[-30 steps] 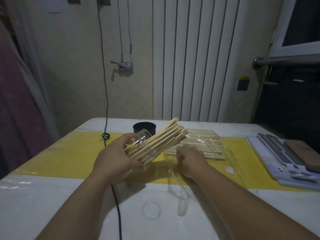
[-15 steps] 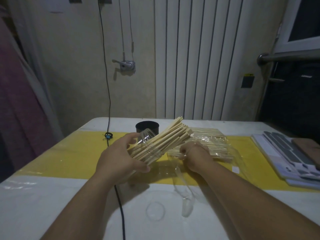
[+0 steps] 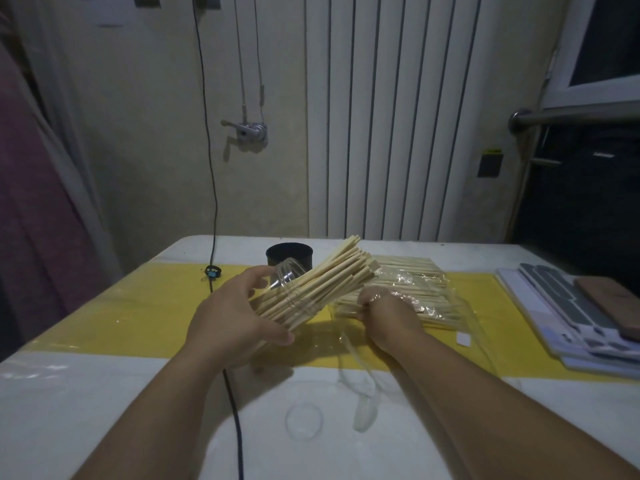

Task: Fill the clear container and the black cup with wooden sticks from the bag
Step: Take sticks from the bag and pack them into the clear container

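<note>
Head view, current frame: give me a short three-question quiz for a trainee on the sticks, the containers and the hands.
1. True or false: the black round cup already holds sticks.
2. The clear plastic container packed with pale wooden sticks is: A) upright on the yellow strip; B) held tilted in the left hand; C) lying flat on the white tabletop.
3. Which hand is at the clear plastic bag of loose sticks?
Key: 1 false, no sticks rise from it. 2 B. 3 the right hand.
</note>
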